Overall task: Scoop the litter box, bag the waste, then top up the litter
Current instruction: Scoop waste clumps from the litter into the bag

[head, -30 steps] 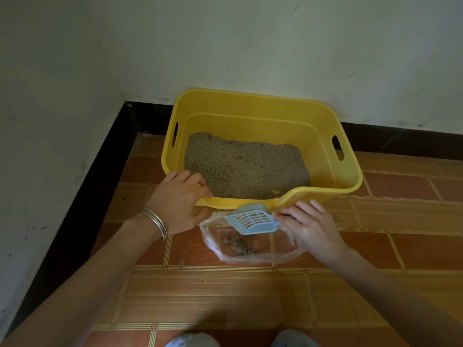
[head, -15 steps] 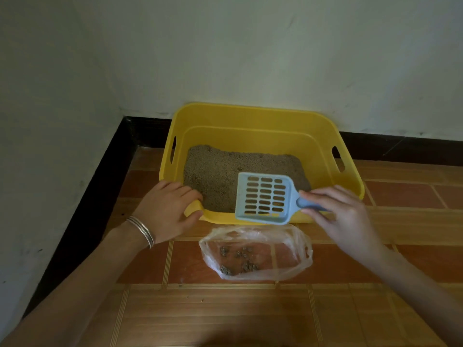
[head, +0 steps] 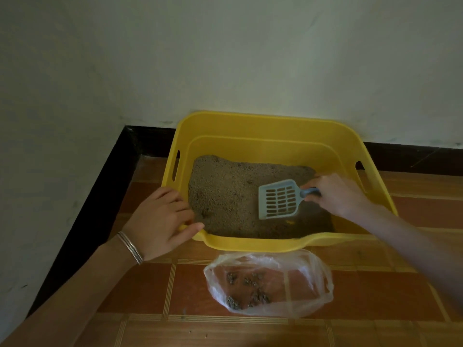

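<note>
A yellow litter box (head: 265, 126) stands in the corner of the room, holding grey-brown litter (head: 225, 191). My right hand (head: 335, 194) grips the handle of a pale blue slotted scoop (head: 279, 199), whose blade lies on the litter at the box's right side. My left hand (head: 162, 219) holds the box's near-left rim, fingers curled over the edge. In front of the box a clear plastic bag (head: 270, 284) lies on the floor with several dark clumps of waste (head: 248, 289) inside.
White walls with a black skirting board (head: 82, 211) close in the left and back sides. The floor is orange-brown tile (head: 140, 289). A silver bangle (head: 130, 246) sits on my left wrist.
My right hand has carried the scoop from over the bag up and into the box, down onto the litter. My left hand has stayed on the near-left rim.
</note>
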Tool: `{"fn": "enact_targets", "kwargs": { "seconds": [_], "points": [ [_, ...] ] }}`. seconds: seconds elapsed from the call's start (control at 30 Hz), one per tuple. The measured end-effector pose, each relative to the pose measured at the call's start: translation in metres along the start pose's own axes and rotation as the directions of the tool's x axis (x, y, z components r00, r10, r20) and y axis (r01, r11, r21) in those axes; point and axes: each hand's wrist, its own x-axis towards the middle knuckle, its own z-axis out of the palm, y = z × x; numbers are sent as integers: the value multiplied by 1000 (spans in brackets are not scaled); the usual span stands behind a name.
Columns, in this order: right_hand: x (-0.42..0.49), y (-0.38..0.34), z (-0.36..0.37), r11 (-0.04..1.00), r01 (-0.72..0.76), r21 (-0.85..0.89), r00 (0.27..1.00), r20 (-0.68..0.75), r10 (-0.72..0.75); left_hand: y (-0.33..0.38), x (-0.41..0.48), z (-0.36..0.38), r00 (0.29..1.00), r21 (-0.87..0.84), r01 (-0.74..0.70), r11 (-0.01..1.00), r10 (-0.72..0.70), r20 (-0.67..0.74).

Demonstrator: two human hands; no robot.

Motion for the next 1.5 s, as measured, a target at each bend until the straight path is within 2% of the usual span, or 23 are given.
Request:
{"fn": "enact_targets", "kwargs": {
  "seconds": [0.07,0.27,0.4,0.53,0.8,0.93,1.1,1.3,1.4,1.5],
  "points": [
    [7,-1,8,997,58,-45,998,28,-56,-2,-2,1,1000,-17,-10,1000,10,-5],
    [26,-19,24,977,212,-31,976,63,-210,0,-4,5,999,-71,16,997,-19,-40],
    [44,-50,32,944,311,-108,950,59,-306,3,-4,8,996,-139,35,990,-46,-76],
    [66,-83,45,933,359,38,932,37,-360,3,-3,10,995,-170,54,984,-68,-79],
    [81,-105,66,879,243,410,957,47,-287,3,-5,10,994,-184,92,979,-100,-32],
    [76,-99,67,848,239,472,959,20,-282,4,-3,8,995,-184,87,979,-96,-38],
    [74,-96,62,817,181,548,979,-22,-202,5,-2,7,992,-183,111,977,-121,-43],
    [74,-92,63,816,147,559,986,-15,-167,6,-2,6,993,-174,108,979,-116,-38],
    [75,-85,59,856,223,466,975,-87,-206,5,-2,6,993,-166,105,980,-112,-33],
    [70,-73,53,852,274,447,962,-135,-239,4,-4,5,995,-158,95,983,-100,-21]
  ]
}}
